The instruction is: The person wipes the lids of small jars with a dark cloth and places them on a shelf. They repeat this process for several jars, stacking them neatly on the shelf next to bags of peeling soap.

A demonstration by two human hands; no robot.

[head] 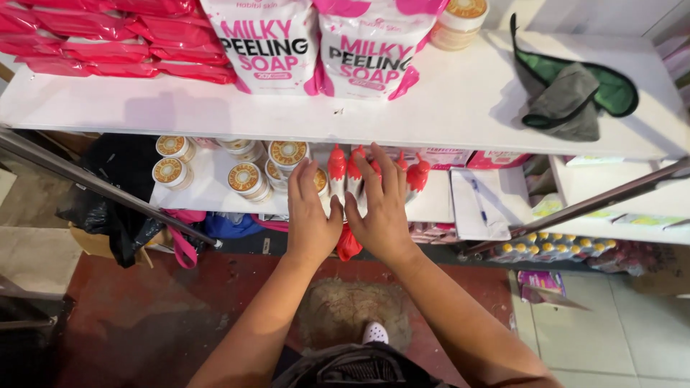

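On the lower white shelf [215, 188], both hands lay flat with fingers spread, gripping nothing: left hand [310, 215] and right hand [381, 208] pressed on upright red-capped bottles [336, 169]. Gold-lidded jars [244, 177] already stood grouped at nine o'clock; a red pouch [349, 244] remained at six o'clock, below the shelf edge.

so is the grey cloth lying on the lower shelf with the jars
No, the grey cloth lies on the top shelf, while the gold-lidded jars sit on the shelf below.

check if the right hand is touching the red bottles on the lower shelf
Touching. The head view shows the right hand lying flat over the red bottles, fingers spread across their tops.
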